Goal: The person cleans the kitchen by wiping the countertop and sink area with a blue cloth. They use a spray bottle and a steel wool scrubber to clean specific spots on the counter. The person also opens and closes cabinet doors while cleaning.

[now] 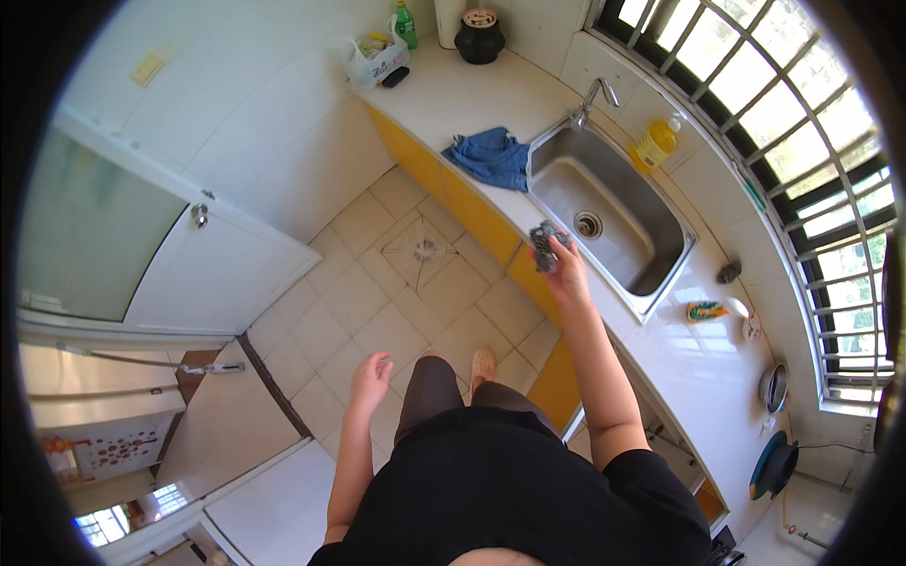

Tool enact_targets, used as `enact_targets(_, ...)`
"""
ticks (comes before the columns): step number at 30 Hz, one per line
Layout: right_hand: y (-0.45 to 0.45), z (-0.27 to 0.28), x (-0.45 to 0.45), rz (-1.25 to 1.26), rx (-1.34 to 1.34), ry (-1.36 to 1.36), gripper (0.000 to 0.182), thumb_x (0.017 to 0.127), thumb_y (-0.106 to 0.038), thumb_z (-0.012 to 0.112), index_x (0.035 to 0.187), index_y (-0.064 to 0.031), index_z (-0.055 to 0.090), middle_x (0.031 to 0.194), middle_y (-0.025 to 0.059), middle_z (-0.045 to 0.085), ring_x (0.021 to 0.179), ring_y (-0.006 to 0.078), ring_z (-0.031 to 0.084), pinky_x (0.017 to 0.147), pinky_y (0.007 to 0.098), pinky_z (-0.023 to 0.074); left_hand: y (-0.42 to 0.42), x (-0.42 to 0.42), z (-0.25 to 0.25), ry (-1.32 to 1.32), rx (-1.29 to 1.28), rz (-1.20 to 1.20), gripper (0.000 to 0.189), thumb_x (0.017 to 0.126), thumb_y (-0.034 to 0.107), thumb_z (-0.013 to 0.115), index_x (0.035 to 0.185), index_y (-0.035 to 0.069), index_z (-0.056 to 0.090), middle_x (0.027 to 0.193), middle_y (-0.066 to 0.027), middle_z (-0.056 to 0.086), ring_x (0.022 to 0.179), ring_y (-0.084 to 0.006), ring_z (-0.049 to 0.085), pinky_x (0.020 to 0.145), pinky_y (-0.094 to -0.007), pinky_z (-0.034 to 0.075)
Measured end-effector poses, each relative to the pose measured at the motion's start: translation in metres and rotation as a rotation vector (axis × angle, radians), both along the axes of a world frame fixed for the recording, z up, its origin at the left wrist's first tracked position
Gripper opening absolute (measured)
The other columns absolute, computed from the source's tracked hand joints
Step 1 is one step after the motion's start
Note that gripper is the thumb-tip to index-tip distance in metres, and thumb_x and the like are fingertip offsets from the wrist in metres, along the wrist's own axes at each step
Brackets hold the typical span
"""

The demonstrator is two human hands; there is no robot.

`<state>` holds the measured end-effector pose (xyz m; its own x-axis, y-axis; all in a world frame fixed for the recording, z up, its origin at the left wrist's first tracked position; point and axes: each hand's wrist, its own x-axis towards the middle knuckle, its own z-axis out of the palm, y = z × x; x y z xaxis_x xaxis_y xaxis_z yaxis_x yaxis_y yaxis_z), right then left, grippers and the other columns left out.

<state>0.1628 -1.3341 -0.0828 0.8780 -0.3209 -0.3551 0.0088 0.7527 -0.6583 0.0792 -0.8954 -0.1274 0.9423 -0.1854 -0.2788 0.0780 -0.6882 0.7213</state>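
Observation:
My right hand [568, 272] grips a grey steel wool scourer [545, 244] by the front rim of a stainless steel sink [630, 219]. The scourer is held over the counter's front edge, and my fingers hide part of it. My left hand [371, 378] hangs low over the tiled floor, fingers loosely curled and holding nothing. A blue cloth [490, 157] lies crumpled at the sink's left end, one side reaching the rim. Behind the basin rises a chrome faucet [591, 102].
A yellow pump bottle [655, 143] stands behind the sink. Another dark scourer [729, 272] lies right of it, near a spray bottle [708, 310] and a metal bowl [773, 388]. A plastic bag [375, 60] and a dark pot [480, 39] occupy the far counter. Left is a white door [219, 262].

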Motion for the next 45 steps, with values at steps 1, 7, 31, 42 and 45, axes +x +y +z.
enact_targets(1, 0.001, -0.004, 0.031, -0.018, -0.009, -0.015, 0.036, 0.092, -0.006, 0.062, 0.125, -0.0064, 0.048, 0.112, 0.0116, 0.062, 0.099, 0.0250, 0.064, 0.081, 0.0385, 0.0577, -0.004, 0.023, -0.004, -0.061, 0.011, 0.024, 0.025, 0.092, 0.020, 0.061, 0.111, 0.003, 0.063, 0.106, -0.0148, 0.068, 0.094, -0.0275, 0.067, 0.082, -0.0373, 0.052)
enact_targets(7, -0.030, -0.030, 0.192, 0.041, -0.725, 0.144, 0.041, 0.091, -0.006, 0.064, 0.128, -0.0090, 0.049, 0.106, 0.0062, 0.061, 0.095, 0.0147, 0.060, 0.080, 0.0289, 0.0508, -0.048, 0.181, -0.007, -0.243, 0.161, 0.034, 0.021, 0.092, 0.021, 0.062, 0.104, 0.004, 0.064, 0.098, -0.0137, 0.067, 0.085, -0.0273, 0.066, 0.078, -0.0379, 0.052)
enact_targets(31, -0.104, -0.167, 0.557, 0.109, -1.862, 0.085, 0.025, 0.084, -0.009, 0.060, 0.108, -0.0140, 0.067, 0.097, 0.0127, 0.067, 0.091, 0.0339, 0.063, 0.079, 0.0443, 0.0515, -0.355, 0.535, -0.107, -0.561, -0.015, -0.752, 0.015, 0.082, 0.023, 0.065, 0.080, 0.011, 0.057, 0.079, -0.0059, 0.055, 0.075, -0.0250, 0.055, 0.069, -0.0377, 0.045)
enact_targets(42, -0.111, -0.160, 0.540, 0.200, -1.858, -0.270, 0.027, 0.076, 0.001, 0.059, 0.098, -0.0087, 0.070, 0.090, 0.0145, 0.069, 0.083, 0.0341, 0.062, 0.075, 0.0446, 0.0507, -0.362, 0.536, -0.109, -0.525, -0.022, -0.778, 0.013, 0.079, 0.021, 0.065, 0.077, 0.013, 0.055, 0.075, -0.0031, 0.053, 0.072, -0.0221, 0.054, 0.066, -0.0353, 0.043)
enact_targets(45, -0.164, -0.150, 0.579, 0.002, -1.950, 0.128, 0.030, 0.072, 0.005, 0.062, 0.098, -0.0083, 0.071, 0.090, 0.0115, 0.069, 0.083, 0.0308, 0.063, 0.078, 0.0402, 0.0523, -0.362, 0.539, -0.108, -0.539, -0.030, -0.767, 0.013, 0.079, 0.021, 0.064, 0.076, 0.013, 0.055, 0.075, -0.0028, 0.052, 0.071, -0.0218, 0.054, 0.065, -0.0350, 0.043)
